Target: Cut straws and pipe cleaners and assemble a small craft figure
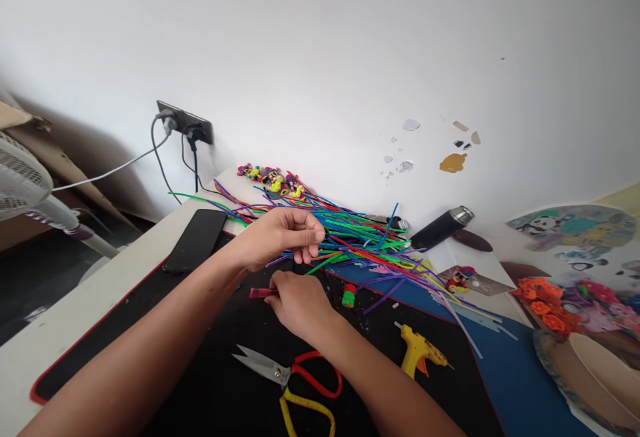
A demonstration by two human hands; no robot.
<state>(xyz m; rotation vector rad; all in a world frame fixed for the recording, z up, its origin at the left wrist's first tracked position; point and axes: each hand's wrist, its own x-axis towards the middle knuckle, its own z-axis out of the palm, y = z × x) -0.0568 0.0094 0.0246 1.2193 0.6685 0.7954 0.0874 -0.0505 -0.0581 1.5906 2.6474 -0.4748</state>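
Observation:
My left hand is raised over the mat, thumb and fingertips pressed together in a pinch; I cannot make out anything between them. Just below it, my right hand is closed on a small pink-red, stick-like piece that pokes out to the left. Right of that hand stands a small green and red coiled piece. Scissors with one red and one yellow handle lie spread apart beneath my hands. Behind them is a loose heap of coloured pipe-cleaner-like strands.
A yellow glue gun lies on the black mat at right. A phone rests at left, a black flask at back right. Small finished figures sit near the wall. A fan stands left; bowls sit right.

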